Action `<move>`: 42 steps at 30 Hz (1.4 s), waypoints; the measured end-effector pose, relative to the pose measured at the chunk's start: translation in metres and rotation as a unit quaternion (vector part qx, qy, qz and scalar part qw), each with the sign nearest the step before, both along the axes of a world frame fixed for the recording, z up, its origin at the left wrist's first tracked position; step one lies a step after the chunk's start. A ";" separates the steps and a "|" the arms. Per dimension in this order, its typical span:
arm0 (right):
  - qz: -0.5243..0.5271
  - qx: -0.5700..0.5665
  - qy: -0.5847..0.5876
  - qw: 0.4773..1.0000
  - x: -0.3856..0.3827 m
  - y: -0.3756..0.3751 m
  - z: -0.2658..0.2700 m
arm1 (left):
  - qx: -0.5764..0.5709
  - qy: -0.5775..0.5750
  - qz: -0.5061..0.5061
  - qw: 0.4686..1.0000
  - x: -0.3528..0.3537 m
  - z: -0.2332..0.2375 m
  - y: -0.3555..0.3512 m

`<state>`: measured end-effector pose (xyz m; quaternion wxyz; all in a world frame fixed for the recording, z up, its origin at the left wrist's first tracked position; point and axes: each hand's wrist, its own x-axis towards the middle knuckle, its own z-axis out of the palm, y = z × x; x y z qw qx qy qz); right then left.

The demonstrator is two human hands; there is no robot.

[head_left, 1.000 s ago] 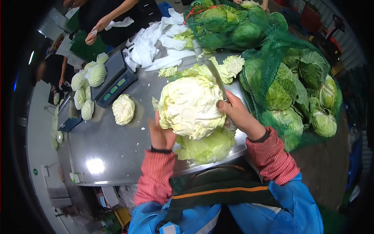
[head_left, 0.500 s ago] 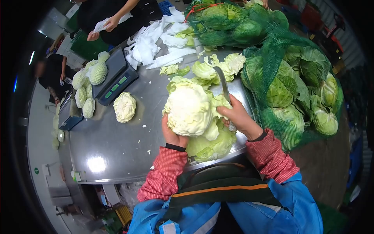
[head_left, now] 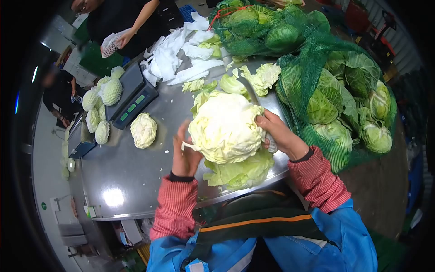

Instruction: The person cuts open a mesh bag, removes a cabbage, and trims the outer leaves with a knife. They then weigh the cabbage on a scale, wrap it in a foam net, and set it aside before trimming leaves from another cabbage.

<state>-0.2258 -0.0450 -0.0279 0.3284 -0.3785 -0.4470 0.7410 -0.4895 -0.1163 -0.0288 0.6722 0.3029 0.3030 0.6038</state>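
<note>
A pale, trimmed cabbage [head_left: 224,129] is in front of me above the metal table. My left hand [head_left: 185,152] is at its left side, fingers spread and curved, beside a small torn leaf edge. In my right hand [head_left: 282,137] is a knife with a curved blade [head_left: 250,89]; its pale handle shows below my fingers. My right thumb presses on the cabbage's right side. Loose green outer leaves [head_left: 242,173] lie under the cabbage, and more cut leaves [head_left: 265,77] lie beyond the blade.
Green net sacks of cabbages [head_left: 333,99] stand at the right and far side. White foam sleeves [head_left: 167,56] are heaped at the back. Another trimmed cabbage [head_left: 143,130] sits near a scale [head_left: 131,99] with foam-wrapped cabbages [head_left: 111,92]. A co-worker's hand [head_left: 125,39] holds a foam sleeve.
My left hand has come out from under the cabbage to its left side, fingers spreading. The cabbage has turned and shifted slightly right. The co-worker's foam sleeve is now spread wider.
</note>
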 end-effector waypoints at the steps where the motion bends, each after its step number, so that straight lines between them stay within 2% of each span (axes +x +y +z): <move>1: 0.021 -0.047 0.032 0.998 -0.001 0.001 0.000 | -0.010 0.031 0.006 0.999 -0.001 0.006 0.005; 2: 0.017 -0.051 0.030 0.998 -0.008 -0.002 0.004 | -0.012 0.056 -0.008 0.998 0.006 0.012 0.011; 5: 0.030 -0.043 -0.004 0.999 -0.011 0.003 -0.002 | -0.115 -0.028 -0.037 0.992 -0.008 -0.037 0.020; 6: 0.033 -0.047 0.002 0.998 -0.010 0.004 -0.004 | -0.148 -0.106 -0.010 0.983 0.002 -0.041 0.015; 9: -0.018 0.002 -0.018 1.000 -0.013 -0.001 0.002 | -0.172 -0.192 0.057 0.965 0.032 -0.031 0.003; 10: -0.032 0.008 -0.017 0.999 -0.015 -0.001 0.001 | -0.165 -0.197 0.051 0.965 0.037 -0.030 0.003; 12: -0.059 0.022 -0.016 0.998 -0.018 0.001 -0.008 | -0.136 -0.066 -0.003 0.988 0.038 -0.003 -0.009; 14: -0.011 -0.123 0.125 0.984 -0.002 0.013 -0.020 | -0.072 0.105 -0.053 0.990 0.021 0.009 -0.016; 15: 0.014 -0.195 0.193 0.962 0.004 0.017 -0.022 | -0.062 0.155 -0.013 0.986 0.009 0.009 -0.011; 17: 0.012 -0.221 0.193 0.956 -0.004 0.012 -0.020 | -0.042 0.251 0.066 0.965 -0.007 0.000 0.009; 18: 0.024 -0.251 0.210 0.944 -0.012 0.011 -0.025 | -0.042 0.095 0.024 0.994 -0.007 -0.006 0.017; 19: 0.038 -0.282 0.228 0.931 -0.021 0.007 -0.025 | -0.079 0.048 -0.008 0.996 -0.002 -0.019 0.020; 20: 0.034 -0.250 0.161 0.954 -0.030 0.002 -0.022 | -0.115 0.000 -0.039 0.993 0.008 -0.035 0.023; 21: 0.045 -0.225 0.143 0.963 -0.031 0.002 -0.024 | -0.150 -0.047 -0.071 0.985 0.015 -0.039 0.025; 22: 0.056 -0.202 0.124 0.970 -0.028 0.001 -0.029 | -0.127 -0.273 -0.112 0.947 0.015 -0.041 0.016; 23: 0.066 -0.179 0.105 0.976 -0.024 0.001 -0.032 | -0.145 -0.230 -0.088 0.958 0.017 -0.042 0.011; 25: 0.042 -0.079 -0.018 0.996 -0.014 0.002 -0.022 | -0.184 -0.145 -0.045 0.971 0.023 -0.047 0.004; 26: 0.028 -0.020 -0.061 0.998 -0.013 -0.001 -0.015 | -0.171 -0.137 -0.003 0.976 0.024 -0.049 0.003; 27: 0.013 0.042 -0.104 0.994 -0.013 -0.003 -0.003 | -0.148 -0.055 0.053 0.986 0.029 -0.050 0.001; 28: 0.028 0.075 -0.263 0.962 -0.017 -0.009 0.028 | -0.121 0.029 0.106 0.987 0.035 -0.047 0.000; 29: 0.003 0.099 -0.231 0.968 -0.015 -0.008 0.021 | -0.091 0.113 0.156 0.977 0.040 -0.042 0.000; 31: -0.047 0.150 -0.167 0.973 -0.016 0.000 0.010 | -0.073 0.144 0.178 0.971 0.041 -0.026 -0.005; 32: -0.021 0.060 -0.126 0.990 -0.008 0.001 0.011 | -0.059 0.075 0.150 0.984 0.033 -0.029 -0.001; 33: -0.017 0.095 -0.125 0.987 -0.010 -0.001 0.008 | -0.049 0.007 0.124 0.991 0.026 -0.034 0.001; 35: -0.010 0.171 -0.119 0.978 -0.016 -0.003 0.002 | -0.115 -0.036 0.062 0.991 0.020 -0.042 0.003; 36: 0.013 0.136 -0.124 0.983 -0.015 -0.004 0.006 | -0.143 -0.056 0.029 0.988 0.018 -0.045 0.009; 39: 0.039 0.056 -0.093 0.993 -0.007 -0.001 0.001 | -0.144 -0.142 0.046 0.978 0.021 -0.061 0.006; 42: 0.026 0.078 -0.100 0.992 -0.009 0.000 0.004 | -0.144 -0.174 0.056 0.973 0.034 -0.061 -0.001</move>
